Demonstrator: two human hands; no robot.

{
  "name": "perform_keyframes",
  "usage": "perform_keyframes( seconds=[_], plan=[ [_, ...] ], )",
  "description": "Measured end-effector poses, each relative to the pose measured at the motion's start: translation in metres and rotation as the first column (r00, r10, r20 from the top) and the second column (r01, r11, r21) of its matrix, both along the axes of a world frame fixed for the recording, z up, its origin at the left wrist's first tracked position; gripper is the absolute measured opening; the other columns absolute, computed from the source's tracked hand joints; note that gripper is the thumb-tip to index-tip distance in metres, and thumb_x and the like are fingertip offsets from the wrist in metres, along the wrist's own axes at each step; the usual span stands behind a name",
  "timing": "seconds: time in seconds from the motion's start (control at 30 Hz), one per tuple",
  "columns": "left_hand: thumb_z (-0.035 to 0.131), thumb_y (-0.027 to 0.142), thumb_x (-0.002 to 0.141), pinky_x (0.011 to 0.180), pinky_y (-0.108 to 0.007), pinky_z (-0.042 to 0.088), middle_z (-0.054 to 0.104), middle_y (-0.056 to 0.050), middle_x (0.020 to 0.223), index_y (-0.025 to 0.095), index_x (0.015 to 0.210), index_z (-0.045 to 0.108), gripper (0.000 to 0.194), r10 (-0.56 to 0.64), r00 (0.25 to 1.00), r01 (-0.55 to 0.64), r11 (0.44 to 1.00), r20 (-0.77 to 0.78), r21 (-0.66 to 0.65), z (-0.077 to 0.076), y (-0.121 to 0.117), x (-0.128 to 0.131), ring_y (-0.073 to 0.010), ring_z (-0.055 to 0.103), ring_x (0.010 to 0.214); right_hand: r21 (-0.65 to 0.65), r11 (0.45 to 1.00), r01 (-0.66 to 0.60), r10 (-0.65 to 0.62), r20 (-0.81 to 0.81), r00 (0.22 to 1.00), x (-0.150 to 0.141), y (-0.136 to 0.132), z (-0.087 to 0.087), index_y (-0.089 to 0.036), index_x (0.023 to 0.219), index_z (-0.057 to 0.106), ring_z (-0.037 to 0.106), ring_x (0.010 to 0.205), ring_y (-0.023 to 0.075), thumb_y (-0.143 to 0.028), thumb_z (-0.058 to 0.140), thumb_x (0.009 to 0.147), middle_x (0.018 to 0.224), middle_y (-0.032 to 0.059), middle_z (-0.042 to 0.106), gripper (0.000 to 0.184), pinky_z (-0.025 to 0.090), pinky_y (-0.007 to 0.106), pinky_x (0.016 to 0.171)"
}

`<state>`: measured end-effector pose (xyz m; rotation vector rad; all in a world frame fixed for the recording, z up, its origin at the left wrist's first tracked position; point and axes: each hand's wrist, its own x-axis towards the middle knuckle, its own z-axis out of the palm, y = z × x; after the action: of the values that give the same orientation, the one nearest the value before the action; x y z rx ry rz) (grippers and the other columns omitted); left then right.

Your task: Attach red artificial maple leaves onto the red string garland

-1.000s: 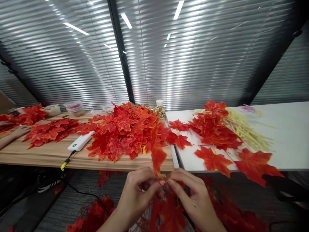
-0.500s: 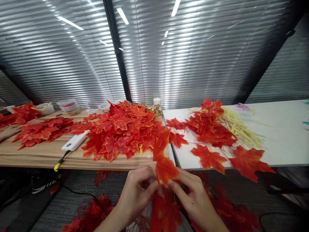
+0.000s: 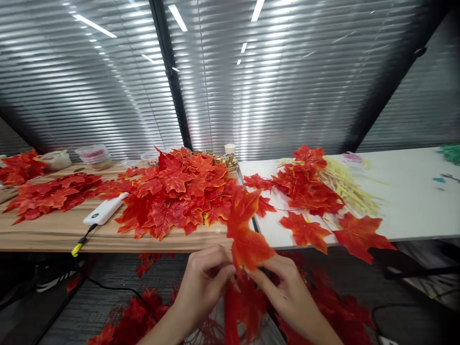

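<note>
Left hand [image 3: 206, 282] and right hand [image 3: 289, 290] pinched closed at base of a red leaf [image 3: 247, 242], blade rising between and above them; exact grip partly hidden. Best done, I'd judge, with fingertips close, pressure light, clear of the hanging leaf [image 3: 249, 306] just below.

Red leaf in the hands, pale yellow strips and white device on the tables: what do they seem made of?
Red leaf: probably synthetic cloth or thin plastic, fairly matte; its thin blade curves.
Pale yellow strips: perhaps paper or raffia, dull; they lie thin and tangled.
White device: likely hard plastic, smooth; its surface is even, its outline crisp.
</note>
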<state>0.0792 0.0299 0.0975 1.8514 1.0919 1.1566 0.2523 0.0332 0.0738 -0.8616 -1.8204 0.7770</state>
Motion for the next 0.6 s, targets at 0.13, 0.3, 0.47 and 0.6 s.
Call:
perform_keyframes(
  seconds=[0.13,0.3,0.47,0.6],
  plan=[
    [0.058,0.020,0.086,0.056,-0.021,0.042,0.065,-0.004,0.061,0.016,0.059,0.066,0.029,0.012,1.000,-0.012,1.000,0.005,0.019,-0.001,0.000,0.002,-0.0136,0.056,0.057,-0.030,1.000,0.008,-0.007,0.004,1.000,-0.001,0.001,0.002,-0.018,0.071,0.061,0.057,0.063,0.0125,-0.023,0.051,0.093,0.067,-0.0004,0.062,0.025,0.043,0.019,0.060],
    [0.060,0.016,0.082,0.056,-0.021,0.042,0.062,-0.004,0.063,0.014,0.067,0.070,0.018,0.070,0.995,-0.067,0.997,0.074,-0.036,-0.003,-0.003,-0.004,-0.0136,0.055,0.059,-0.038,0.999,-0.033,0.031,-0.042,0.999,-0.010,0.003,0.003,-0.018,0.072,0.063,0.060,0.066,0.0135,-0.023,0.052,0.093,0.068,-0.0004,0.064,0.024,0.044,0.019,0.063],
    [0.069,0.021,0.076,0.048,-0.020,0.043,0.062,-0.002,0.063,0.014,0.067,0.070,0.011,0.099,0.971,-0.051,0.975,0.217,-0.216,-0.005,-0.003,-0.005,-0.0119,0.057,0.049,-0.068,0.996,-0.052,0.047,-0.066,0.997,-0.015,0.004,0.002,-0.017,0.072,0.063,0.059,0.064,0.0127,-0.022,0.052,0.092,0.068,0.0003,0.062,0.023,0.043,0.018,0.062],
    [0.072,0.020,0.074,0.046,-0.019,0.048,0.063,0.000,0.058,0.013,0.066,0.066,0.012,0.118,0.912,0.024,0.941,0.394,-0.338,-0.003,-0.002,-0.001,-0.0115,0.060,0.043,-0.076,0.997,-0.030,0.023,-0.088,0.996,-0.015,0.003,0.001,-0.017,0.069,0.063,0.058,0.061,0.0112,-0.025,0.053,0.092,0.065,-0.0005,0.062,0.026,0.042,0.018,0.060]
  ],
)
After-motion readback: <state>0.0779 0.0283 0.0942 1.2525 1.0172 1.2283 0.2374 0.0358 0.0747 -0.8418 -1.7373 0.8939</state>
